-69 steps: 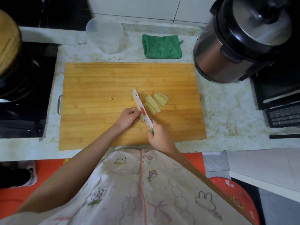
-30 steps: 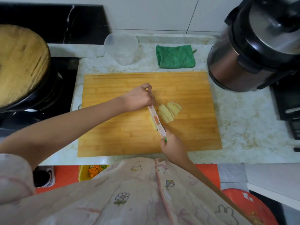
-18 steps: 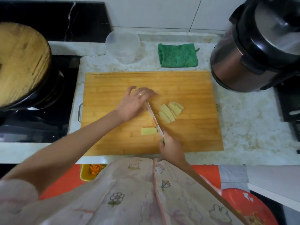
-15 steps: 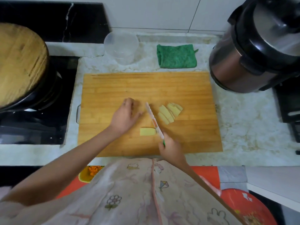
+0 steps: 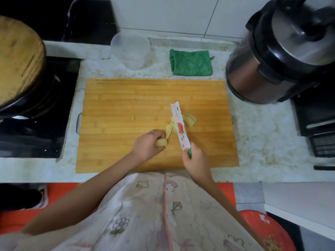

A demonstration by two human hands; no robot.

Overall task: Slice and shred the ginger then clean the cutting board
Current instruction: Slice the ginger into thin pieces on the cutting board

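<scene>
Slicing is in hand: a ginger piece (image 5: 161,142) is pinched by the left hand (image 5: 146,144), the knife (image 5: 179,125) gripped by the right hand (image 5: 196,161); the piece must next be steadied under the blade

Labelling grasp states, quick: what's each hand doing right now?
Left hand: fingers curled round a ginger piece.
Right hand: grips the knife by its handle.

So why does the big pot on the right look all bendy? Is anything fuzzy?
Head view: the wide lens bends things near the edges, so the cooker leans in; light glares off its lid; the board in the middle looks sharp; the sleeve at the bottom left is fuzzy.
</scene>
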